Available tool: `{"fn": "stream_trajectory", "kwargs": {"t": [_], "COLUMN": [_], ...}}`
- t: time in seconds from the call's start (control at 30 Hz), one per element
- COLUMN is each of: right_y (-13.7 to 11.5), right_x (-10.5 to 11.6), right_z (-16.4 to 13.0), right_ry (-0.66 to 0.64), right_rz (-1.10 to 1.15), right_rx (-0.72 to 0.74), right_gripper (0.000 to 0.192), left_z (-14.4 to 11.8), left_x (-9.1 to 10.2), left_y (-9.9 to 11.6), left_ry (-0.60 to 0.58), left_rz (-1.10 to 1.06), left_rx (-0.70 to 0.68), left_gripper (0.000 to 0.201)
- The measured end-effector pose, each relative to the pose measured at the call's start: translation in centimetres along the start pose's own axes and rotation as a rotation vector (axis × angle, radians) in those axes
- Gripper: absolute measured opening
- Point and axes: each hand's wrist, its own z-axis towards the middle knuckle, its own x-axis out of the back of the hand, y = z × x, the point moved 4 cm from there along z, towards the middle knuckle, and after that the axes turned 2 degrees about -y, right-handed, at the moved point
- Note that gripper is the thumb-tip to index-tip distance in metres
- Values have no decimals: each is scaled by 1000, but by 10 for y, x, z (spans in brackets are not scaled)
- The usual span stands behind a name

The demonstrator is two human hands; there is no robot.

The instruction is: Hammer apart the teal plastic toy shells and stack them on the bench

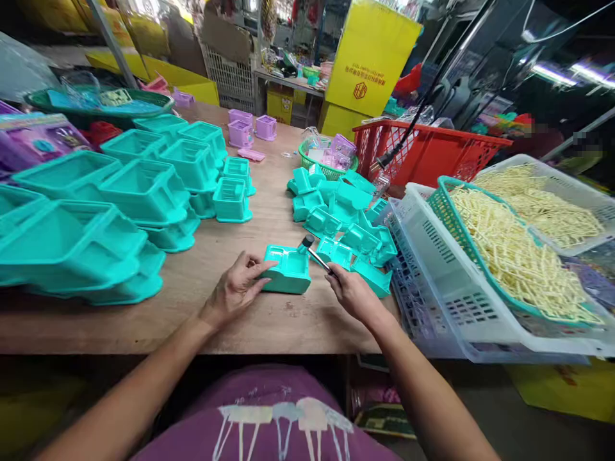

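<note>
Nearest, the bare wooden strip of the table (288, 330) leaves room for both wrists. The right hand (353, 291) is closed around the handle of 1 small hammer (318, 259); its dark head is at the right end of 1 teal piece (287, 272), though I can't tell whether they touch. The left hand (235, 282) pinches that piece's left end, thumb on the near side, fingers over the top. The piece rests on the table between the 2 hands. It looks like thin molded plastic: probably light, stiff, a little slippery, likely to skid or crack under a hard knock. The side walls and end rim seem the best hold, fingers well clear of the hammer. Just beyond lies a loose heap of similar teal parts (343, 205).
</note>
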Motion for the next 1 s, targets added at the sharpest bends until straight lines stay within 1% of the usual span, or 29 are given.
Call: {"fn": "stream_trajectory", "kwargs": {"t": [0.1,0.17,0.23,0.3,0.37,0.4,0.43,0.47,0.57,0.6,0.63,0.67,0.77,0.83,0.9,1.0], "right_y": [-7,-12,-16,-19,-20,-19,-18,-17,-13,-13,-12,-12,-14,-20,-30,-43], "right_x": [7,13,17,17,13,10,8,5,1,1,2,3,12,18,22,23], "right_z": [2,1,-4,-10,-16,-18,-20,-22,-26,-27,-28,-29,-33,-35,-35,-32], "right_ry": [26,84,158,187,178,172,166,164,162,164,172,183,209,222,255,379], "right_rz": [69,137,205,236,241,238,231,223,208,208,206,204,185,161,135,96], "right_rx": [38,36,27,24,14,6,0,-5,-12,-9,-6,-5,-11,-1,50,151], "right_gripper": [31,32,34,34,33,33,33,34,35,36,36,37,38,38,37,36], "left_z": [-3,-7,-10,-8,2,9,16,24,38,38,36,33,17,7,2,3], "left_x": [-5,-11,-18,-21,-16,-11,-7,-6,-17,-20,-23,-24,-26,-28,-32,-36], "left_y": [-3,-2,3,9,8,4,-4,-13,-35,-39,-43,-45,-47,-43,-39,-35], "left_ry": [-6,16,30,21,60,97,108,72,-245,-303,-301,-244,18,124,151,139], "left_rz": [12,-10,-57,-81,-80,-96,-146,-237,-602,-685,-733,-746,-683,-627,-597,-583], "left_rx": [63,138,216,231,226,249,295,359,545,593,637,676,762,776,777,789], "left_gripper": [40,42,46,44,38,37,38,42,47,46,44,44,45,45,45,45]}}
